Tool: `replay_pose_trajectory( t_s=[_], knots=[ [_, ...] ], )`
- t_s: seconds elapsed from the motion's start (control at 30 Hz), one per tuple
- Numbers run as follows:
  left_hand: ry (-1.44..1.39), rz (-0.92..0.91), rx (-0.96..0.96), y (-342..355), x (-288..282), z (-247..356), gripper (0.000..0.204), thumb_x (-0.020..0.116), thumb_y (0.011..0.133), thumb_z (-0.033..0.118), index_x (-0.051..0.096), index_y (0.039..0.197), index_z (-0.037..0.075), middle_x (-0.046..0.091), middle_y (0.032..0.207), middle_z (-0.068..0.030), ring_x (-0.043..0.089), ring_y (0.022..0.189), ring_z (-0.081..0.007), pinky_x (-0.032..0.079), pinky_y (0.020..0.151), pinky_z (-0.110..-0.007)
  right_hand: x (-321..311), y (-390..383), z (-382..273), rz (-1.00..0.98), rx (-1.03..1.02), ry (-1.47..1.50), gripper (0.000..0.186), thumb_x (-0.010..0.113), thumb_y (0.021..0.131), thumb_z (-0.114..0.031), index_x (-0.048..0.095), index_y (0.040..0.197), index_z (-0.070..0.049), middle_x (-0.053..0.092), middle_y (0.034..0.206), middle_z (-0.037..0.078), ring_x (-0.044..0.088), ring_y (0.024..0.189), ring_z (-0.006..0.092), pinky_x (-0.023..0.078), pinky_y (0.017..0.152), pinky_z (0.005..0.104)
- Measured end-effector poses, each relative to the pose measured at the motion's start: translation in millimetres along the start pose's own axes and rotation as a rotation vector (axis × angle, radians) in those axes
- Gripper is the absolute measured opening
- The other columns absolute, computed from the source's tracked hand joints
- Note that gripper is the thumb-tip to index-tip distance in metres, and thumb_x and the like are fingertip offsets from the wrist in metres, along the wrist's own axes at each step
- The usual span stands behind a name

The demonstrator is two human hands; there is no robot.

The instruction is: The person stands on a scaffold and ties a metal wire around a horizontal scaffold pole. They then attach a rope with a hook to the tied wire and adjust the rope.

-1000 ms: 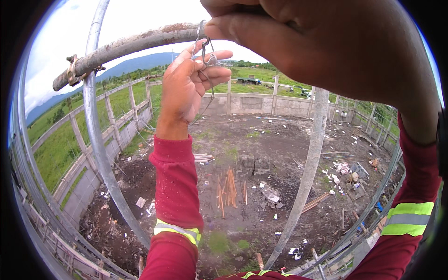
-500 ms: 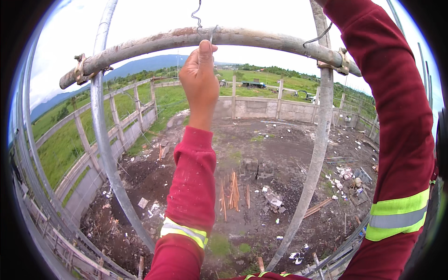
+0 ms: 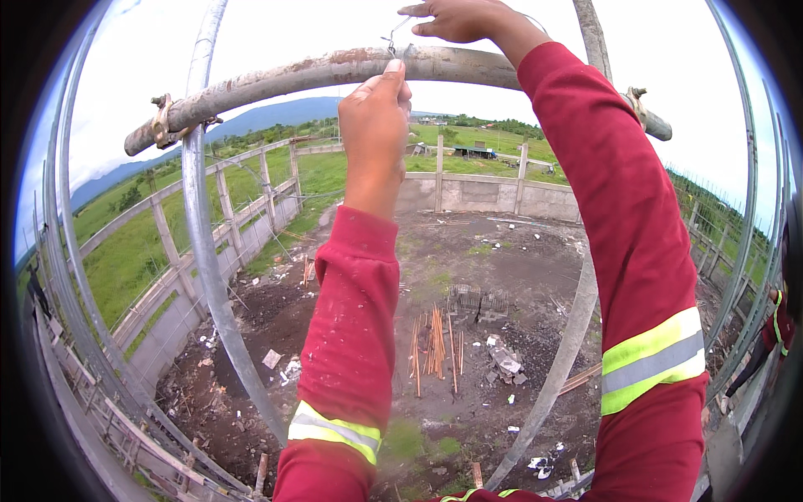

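Observation:
A rusty grey scaffold pipe (image 3: 335,71) lies crosswise in front of me at the top. My left hand (image 3: 375,138) is raised below it, thumb and fingers closed in a pinch on the thin wire by the pipe. Above the pipe the bent metal wire (image 3: 391,40) sticks up toward my other hand. My right hand (image 3: 468,18) reaches in from the right over the pipe, thumb and forefinger stretched out and apart beside the wire's upper end. Its other fingers are partly hidden.
Clamps (image 3: 163,121) join the pipe to a left upright (image 3: 205,226) and a right upright (image 3: 577,335). Far below lies a dirt yard with timber strips (image 3: 435,343), rubble (image 3: 504,360) and a concrete wall (image 3: 473,194). Another person (image 3: 782,322) stands at the right edge.
My right hand has come down into view from above and moved left to the wire. My left hand stays pinched at the pipe, and the view has shifted slightly.

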State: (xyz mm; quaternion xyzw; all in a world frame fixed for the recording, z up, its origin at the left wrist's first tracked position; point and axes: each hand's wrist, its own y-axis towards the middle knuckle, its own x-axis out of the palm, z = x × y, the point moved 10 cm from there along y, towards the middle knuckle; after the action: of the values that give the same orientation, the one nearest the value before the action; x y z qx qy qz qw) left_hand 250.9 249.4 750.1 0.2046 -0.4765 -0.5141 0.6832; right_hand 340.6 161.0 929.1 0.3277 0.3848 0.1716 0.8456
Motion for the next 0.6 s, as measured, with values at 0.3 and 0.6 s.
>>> replay_pose_trajectory(
  t_s=[0.3,0.6],
  knots=[
    [-0.005,-0.025,-0.093,1.6,0.7,2.3,0.034,0.065,0.101,0.025,0.059,0.074,0.007,0.053,0.070,0.0019,0.045,0.064,-0.0098,0.035,0.060,-0.026,31.9,-173.1,-140.4,0.545,0.100,0.053,0.039,0.069,0.091,-0.012,0.061,0.128,-0.005,0.064,0.124,0.024,0.066,0.110,0.0326,0.053,0.088,0.0440],
    [0.151,-0.037,-0.142,1.1,-2.0,-0.6,0.035,0.058,0.105,0.036,0.056,0.076,0.016,0.046,0.058,0.0069,0.027,0.043,-0.0046,0.018,0.042,-0.025,25.8,-63.1,-12.3,0.765,0.193,-0.665,0.045,0.060,0.100,-0.016,0.055,0.142,0.001,0.055,0.144,0.028,0.055,0.133,0.0335,0.044,0.112,0.0432]
  ],
)
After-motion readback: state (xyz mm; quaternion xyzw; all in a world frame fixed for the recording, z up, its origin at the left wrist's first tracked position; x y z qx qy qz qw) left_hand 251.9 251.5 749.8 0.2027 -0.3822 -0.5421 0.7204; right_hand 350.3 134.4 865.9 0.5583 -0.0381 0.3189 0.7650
